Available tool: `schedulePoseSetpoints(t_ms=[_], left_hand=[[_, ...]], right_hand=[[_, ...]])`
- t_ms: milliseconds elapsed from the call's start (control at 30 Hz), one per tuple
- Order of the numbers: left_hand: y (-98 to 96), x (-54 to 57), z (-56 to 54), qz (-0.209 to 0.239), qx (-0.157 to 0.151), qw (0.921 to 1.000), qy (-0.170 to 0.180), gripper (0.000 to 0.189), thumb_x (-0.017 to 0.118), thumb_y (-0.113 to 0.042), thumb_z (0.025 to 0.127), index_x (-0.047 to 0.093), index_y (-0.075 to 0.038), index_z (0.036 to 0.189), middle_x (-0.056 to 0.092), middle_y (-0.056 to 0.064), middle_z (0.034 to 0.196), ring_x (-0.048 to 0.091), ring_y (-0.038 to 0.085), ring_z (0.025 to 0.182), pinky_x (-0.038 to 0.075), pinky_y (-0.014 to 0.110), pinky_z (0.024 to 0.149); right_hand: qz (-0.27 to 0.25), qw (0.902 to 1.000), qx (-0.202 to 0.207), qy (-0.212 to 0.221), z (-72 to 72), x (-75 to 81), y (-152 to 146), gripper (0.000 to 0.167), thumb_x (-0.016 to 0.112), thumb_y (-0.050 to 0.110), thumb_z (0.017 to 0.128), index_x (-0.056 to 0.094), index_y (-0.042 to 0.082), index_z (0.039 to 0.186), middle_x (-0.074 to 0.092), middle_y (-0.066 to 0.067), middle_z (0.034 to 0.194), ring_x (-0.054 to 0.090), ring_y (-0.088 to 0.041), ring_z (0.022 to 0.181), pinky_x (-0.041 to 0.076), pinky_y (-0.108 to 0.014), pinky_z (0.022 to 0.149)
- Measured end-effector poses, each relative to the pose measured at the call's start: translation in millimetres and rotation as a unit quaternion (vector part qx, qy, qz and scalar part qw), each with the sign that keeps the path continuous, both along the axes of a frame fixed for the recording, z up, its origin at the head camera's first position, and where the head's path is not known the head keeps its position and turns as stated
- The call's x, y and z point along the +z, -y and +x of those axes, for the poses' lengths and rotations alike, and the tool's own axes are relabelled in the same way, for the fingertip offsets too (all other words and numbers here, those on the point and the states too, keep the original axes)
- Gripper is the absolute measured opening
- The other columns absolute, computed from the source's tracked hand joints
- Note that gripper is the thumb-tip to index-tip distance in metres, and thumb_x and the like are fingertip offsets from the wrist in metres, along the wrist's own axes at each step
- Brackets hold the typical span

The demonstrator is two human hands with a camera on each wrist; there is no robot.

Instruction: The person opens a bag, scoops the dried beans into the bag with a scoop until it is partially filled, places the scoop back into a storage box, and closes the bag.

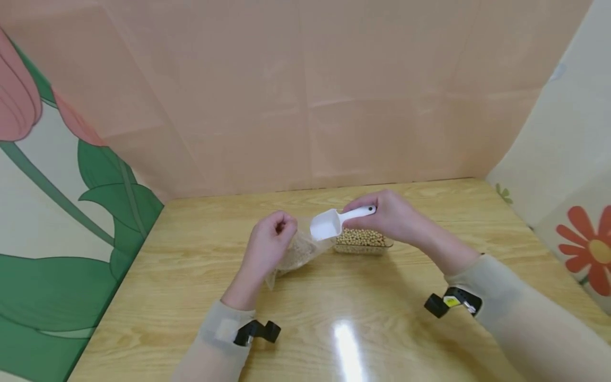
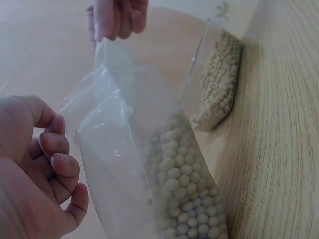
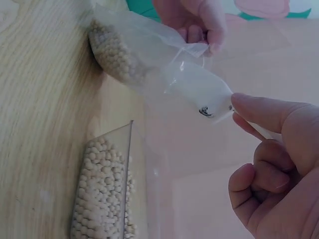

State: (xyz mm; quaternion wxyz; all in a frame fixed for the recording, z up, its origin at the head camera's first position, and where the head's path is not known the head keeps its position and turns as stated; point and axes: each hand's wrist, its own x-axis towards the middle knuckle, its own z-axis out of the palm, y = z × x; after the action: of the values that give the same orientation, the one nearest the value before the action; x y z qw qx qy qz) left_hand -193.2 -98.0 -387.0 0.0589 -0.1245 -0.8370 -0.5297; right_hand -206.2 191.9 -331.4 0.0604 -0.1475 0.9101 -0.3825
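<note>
Fingers of our right hand (image 1: 391, 215) pinch the handle of a small white plastic scoop (image 1: 326, 225), while those of our left hand (image 1: 269, 239) curl inward and appear to nip the rim of a clear, limp plastic bag (image 1: 298, 253) partly filled with round pale beans (image 2: 182, 174). For places we go by the clear, rigid-walled rectangular box (image 1: 361, 249) heaped with round tan beans (image 1: 361, 236).

What worries us most is the bag: its film looks floppy, and our left hand's light pinch at one edge seems a slim hold, so a slip could fold the mouth over the scoop or let the bag slump and shed beans left of the box. A sharp twist of the scoop could snag the film, and any beans it dropped would likely roll over the smooth wooden table (image 1: 296, 329) around the box. Our right hand hangs close above the box, so a lowered wrist might knock its rim.

The scoop's bowl lies beyond our right fingertips, left of the box, at the bag's mouth; we cannot tell whether its lip is inside the film. The bag sits tilted left of the box, its mouth by our left fingertips, its beans lower down.
</note>
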Motion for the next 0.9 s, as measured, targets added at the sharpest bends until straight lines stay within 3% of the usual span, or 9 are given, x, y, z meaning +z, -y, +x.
schedulePoseSetpoints(t_ms=[333, 600, 900], left_hand=[[-1.2, 0.4, -1.6, 0.001, 0.01, 1.0, 0.0, 0.015, 0.062, -0.013, 0.105, 0.07, -0.01, 0.092, 0.056, 0.002, 0.077, 0.051, 0.018, 0.069, 0.043, 0.03, 0.062], [-0.7, 0.0, -0.7, 0.001, 0.006, 1.0, 0.001, 0.016, 0.062, -0.014, 0.106, 0.069, -0.011, 0.092, 0.055, 0.002, 0.076, 0.05, 0.018, 0.068, 0.042, 0.029, 0.06], [0.1, -1.3, 1.6, 0.001, 0.006, 1.0, 0.005, 0.017, 0.061, -0.014, 0.106, 0.068, -0.011, 0.091, 0.053, 0.002, 0.074, 0.048, 0.017, 0.065, 0.041, 0.029, 0.059]], right_hand=[[-0.029, 0.9994, -0.013, 0.016, 1.0, 3.5, -7.2, 0.035, 0.091, 0.044, 0.092, 0.085, 0.022, 0.119, 0.081, 0.0, 0.12, 0.07, -0.025, 0.103, 0.053, -0.042, 0.086], [-0.088, 0.9937, -0.046, 0.052, 3.4, -0.3, -29.1, 0.045, 0.092, 0.043, 0.091, 0.083, 0.017, 0.126, 0.078, -0.004, 0.127, 0.07, -0.025, 0.111, 0.055, -0.04, 0.094], [-0.081, 0.9915, -0.084, 0.058, 1.5, -11.7, -59.4, 0.054, 0.089, 0.046, 0.094, 0.079, 0.013, 0.135, 0.072, -0.008, 0.134, 0.06, -0.024, 0.102, 0.05, -0.035, 0.079]])
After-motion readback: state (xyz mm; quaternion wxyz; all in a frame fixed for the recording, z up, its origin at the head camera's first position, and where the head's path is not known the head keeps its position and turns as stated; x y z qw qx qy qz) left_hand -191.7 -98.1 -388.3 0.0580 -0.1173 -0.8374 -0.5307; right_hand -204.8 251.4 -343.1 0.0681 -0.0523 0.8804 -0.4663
